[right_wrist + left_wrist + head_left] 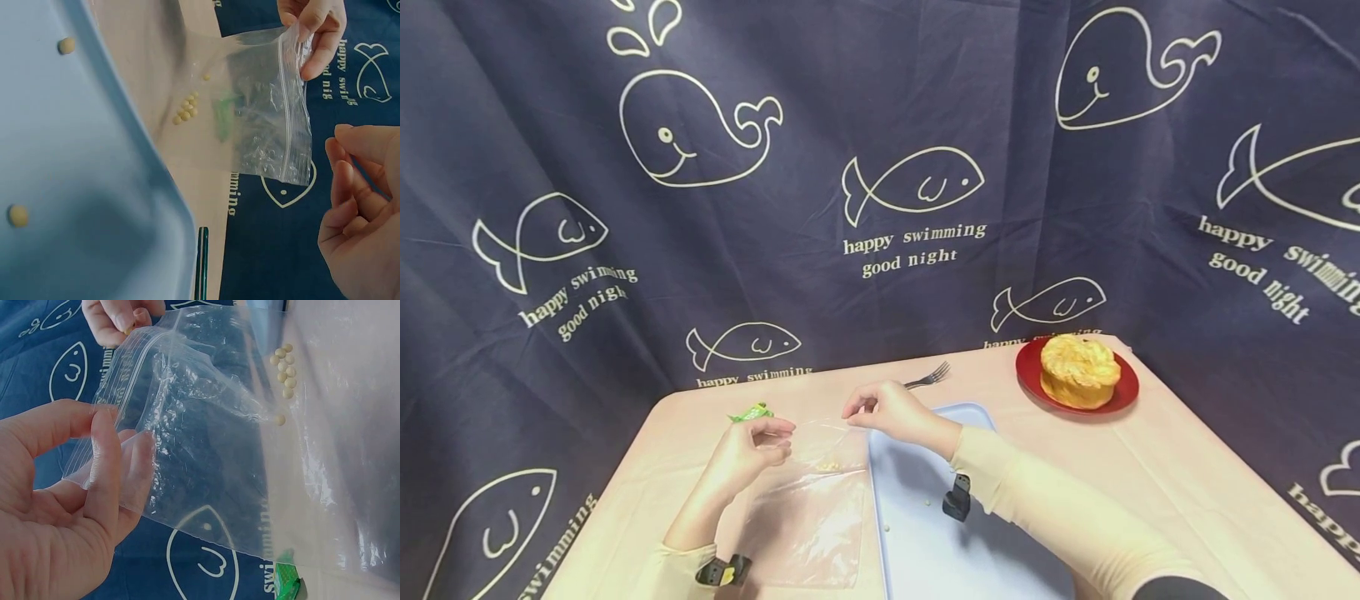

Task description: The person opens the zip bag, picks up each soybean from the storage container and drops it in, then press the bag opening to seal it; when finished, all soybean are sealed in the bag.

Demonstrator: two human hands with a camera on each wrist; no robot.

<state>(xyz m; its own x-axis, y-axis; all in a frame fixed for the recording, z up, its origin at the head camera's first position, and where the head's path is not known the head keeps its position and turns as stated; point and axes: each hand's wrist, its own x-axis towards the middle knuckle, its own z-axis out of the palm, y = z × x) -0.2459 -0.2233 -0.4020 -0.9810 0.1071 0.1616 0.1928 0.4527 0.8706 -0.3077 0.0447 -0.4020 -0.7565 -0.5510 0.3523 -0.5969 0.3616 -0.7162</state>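
My left hand (741, 454) pinches the mouth of a clear zip-lock bag (200, 444), holding its upper edge raised. Inside the bag, several small round yellow beans (283, 372) lie together low down, with one apart from them. My right hand (898, 414) is just beyond the bag's mouth, thumb and fingers brought together. A bit of a yellow bean (129, 329) shows at its fingertips in the left wrist view. Two loose beans (65, 45) lie on the light blue tray (925, 550), below the right forearm.
Behind the left hand lies a green packet (752, 412). A dark-handled fork (931, 377) rests past the tray's far edge. At the back right, a red plate (1030, 379) bears a round golden bread (1078, 373). A dark blue printed curtain (910, 100) hangs around the table.
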